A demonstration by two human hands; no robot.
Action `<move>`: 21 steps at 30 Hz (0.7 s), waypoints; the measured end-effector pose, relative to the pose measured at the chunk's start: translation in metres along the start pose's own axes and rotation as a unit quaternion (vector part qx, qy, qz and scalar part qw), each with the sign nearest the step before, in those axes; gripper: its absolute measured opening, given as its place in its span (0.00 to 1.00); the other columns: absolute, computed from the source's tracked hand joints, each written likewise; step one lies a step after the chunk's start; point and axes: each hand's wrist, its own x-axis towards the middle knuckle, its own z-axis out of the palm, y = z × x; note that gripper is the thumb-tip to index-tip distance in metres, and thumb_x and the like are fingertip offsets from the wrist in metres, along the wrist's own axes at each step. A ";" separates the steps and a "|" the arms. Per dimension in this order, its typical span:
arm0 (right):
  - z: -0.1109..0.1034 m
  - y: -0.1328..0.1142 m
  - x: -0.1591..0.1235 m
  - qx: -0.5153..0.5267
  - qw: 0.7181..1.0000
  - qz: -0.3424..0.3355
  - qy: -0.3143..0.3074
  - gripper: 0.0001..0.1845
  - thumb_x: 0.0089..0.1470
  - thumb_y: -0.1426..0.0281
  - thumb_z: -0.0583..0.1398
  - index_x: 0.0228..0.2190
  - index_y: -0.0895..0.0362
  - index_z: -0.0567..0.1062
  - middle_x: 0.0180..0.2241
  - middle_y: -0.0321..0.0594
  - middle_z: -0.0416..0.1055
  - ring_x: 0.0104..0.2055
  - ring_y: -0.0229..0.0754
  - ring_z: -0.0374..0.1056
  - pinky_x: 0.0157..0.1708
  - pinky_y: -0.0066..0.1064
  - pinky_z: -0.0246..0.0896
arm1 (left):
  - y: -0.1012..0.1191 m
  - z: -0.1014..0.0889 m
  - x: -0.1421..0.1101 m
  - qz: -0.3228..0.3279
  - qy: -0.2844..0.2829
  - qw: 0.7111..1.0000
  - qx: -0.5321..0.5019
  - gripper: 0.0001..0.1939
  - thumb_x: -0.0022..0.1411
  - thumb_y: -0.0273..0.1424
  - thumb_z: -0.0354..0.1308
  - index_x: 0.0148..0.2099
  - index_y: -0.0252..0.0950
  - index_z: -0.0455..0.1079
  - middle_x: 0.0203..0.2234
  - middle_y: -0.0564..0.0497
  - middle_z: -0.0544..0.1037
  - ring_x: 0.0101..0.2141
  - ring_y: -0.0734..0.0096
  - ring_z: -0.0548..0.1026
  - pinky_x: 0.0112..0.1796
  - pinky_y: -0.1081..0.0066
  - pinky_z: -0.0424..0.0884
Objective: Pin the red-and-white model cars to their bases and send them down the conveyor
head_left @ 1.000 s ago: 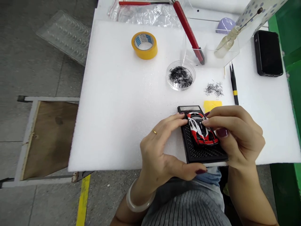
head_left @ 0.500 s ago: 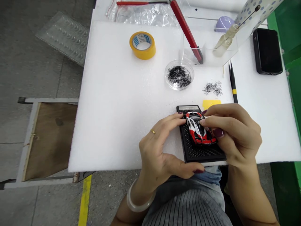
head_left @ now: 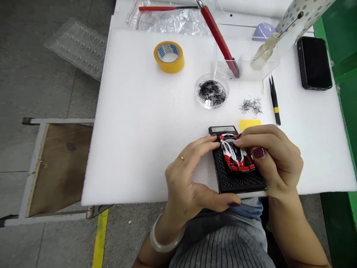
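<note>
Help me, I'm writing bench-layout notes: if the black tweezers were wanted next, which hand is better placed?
Probably the right hand: the black tweezers lie just beyond it, on its own side. The left hand is farther away, across the model car.

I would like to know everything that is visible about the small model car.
The model car has a glossy red and white body with black parts; whether it is plastic or metal cannot be told. It sits upright on a black, textured base. Fingertips of the left hand are close at its left side, contact unclear. The right hand appears to touch its top and hides part of its right side.
</note>
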 end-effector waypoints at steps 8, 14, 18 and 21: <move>-0.002 0.003 -0.001 -0.009 1.000 -0.006 -0.012 0.15 0.64 0.71 0.54 0.42 0.47 0.80 0.40 0.41 0.76 0.40 0.45 0.75 0.39 0.38 0.75 | 0.005 -0.002 0.002 -0.025 -0.009 1.000 0.003 0.35 0.51 0.58 0.68 0.51 0.38 0.76 0.49 0.43 0.81 0.51 0.53 0.79 0.55 0.54 0.76; -0.001 0.002 -0.002 -0.009 1.000 -0.001 0.001 0.15 0.62 0.72 0.55 0.43 0.46 0.80 0.40 0.40 0.76 0.39 0.46 0.75 0.39 0.39 0.75 | 0.006 -0.001 0.002 -0.026 -0.008 1.000 0.014 0.36 0.49 0.59 0.68 0.51 0.38 0.76 0.48 0.43 0.81 0.50 0.51 0.79 0.55 0.53 0.76; 0.000 0.001 -0.002 -0.004 1.000 -0.013 0.025 0.16 0.63 0.74 0.55 0.42 0.46 0.80 0.38 0.39 0.76 0.38 0.45 0.75 0.36 0.37 0.73 | 0.005 -0.001 0.002 -0.019 -0.003 1.000 0.013 0.36 0.50 0.59 0.67 0.50 0.38 0.76 0.48 0.43 0.81 0.50 0.52 0.79 0.54 0.54 0.77; 0.000 0.002 -0.001 0.014 0.999 -0.020 0.020 0.15 0.63 0.75 0.55 0.41 0.48 0.80 0.38 0.40 0.75 0.38 0.44 0.74 0.36 0.36 0.72 | 0.005 -0.001 0.002 -0.018 -0.004 1.000 0.013 0.35 0.51 0.59 0.67 0.50 0.38 0.76 0.48 0.43 0.81 0.50 0.54 0.79 0.55 0.56 0.76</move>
